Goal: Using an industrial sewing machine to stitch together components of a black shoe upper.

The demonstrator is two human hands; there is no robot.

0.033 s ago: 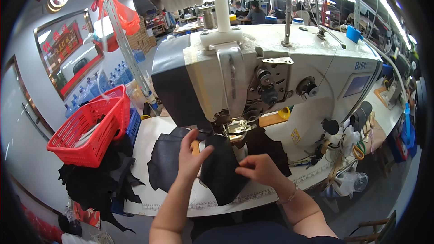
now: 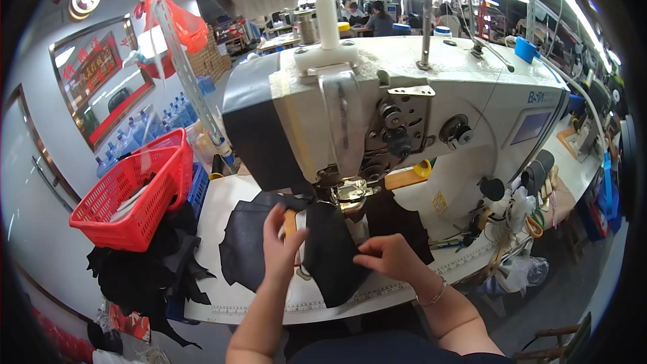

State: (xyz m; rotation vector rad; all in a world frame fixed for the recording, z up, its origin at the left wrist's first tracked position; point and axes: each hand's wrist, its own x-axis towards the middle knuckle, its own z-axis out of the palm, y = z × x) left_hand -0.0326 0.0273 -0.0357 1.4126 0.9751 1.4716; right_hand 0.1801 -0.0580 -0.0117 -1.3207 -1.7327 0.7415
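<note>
A black leather-like piece (image 2: 330, 256) hangs below the metal presser foot (image 2: 352, 193) of a large white sewing machine (image 2: 269, 87). At its right edge my right hand (image 2: 389, 257) is closed, thumb and forefinger pinching the edge. Left of the piece, my left hand (image 2: 278, 251) is raised with thumb and fingers apart, holding nothing that shows. Just behind those fingers stands a light wooden strip (image 2: 290, 222). More dark flat pieces lie on the white table: one at the left (image 2: 242, 243), another at the right (image 2: 408, 226). The piece's top edge under the foot is hidden.
Red plastic baskets (image 2: 111, 229) stand left of the table, above a heap of black scraps (image 2: 155, 276). A ruler strip (image 2: 397, 288) runs along the table's front edge. Scissors (image 2: 534, 226) and plastic bags (image 2: 515, 273) are at the right. Several blue water bottles stand behind.
My left hand has drawn slightly down and left; its thumb has come away from the black piece. My right hand has shifted very little, still at the piece's edge.
</note>
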